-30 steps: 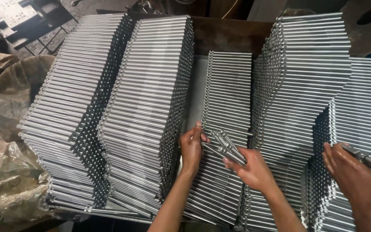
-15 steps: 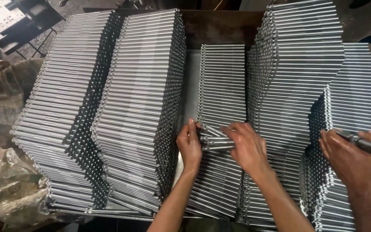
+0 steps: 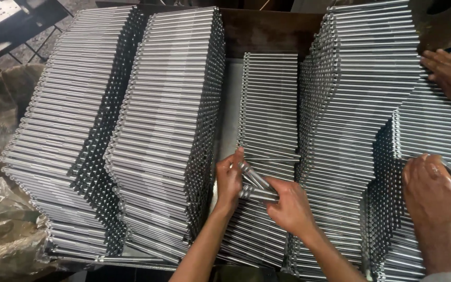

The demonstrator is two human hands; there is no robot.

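Observation:
My left hand and my right hand together grip a few short grey metal rods, which lie tilted between them. Both hands are over the near part of the low middle stack of rods. That stack is made of the same rods laid side by side in flat rows. My left hand holds the rods' left ends and my right hand closes over their right ends, hiding them.
Tall leaning stacks of rods stand at the left and centre-left, with another tall stack and a lower one on the right. Another person's hands rest on the right stacks. Crumpled plastic lies at the far left.
My hands have dropped slightly toward me with the rods, which now lie tilted. The other person's second hand has come into view at the upper right.

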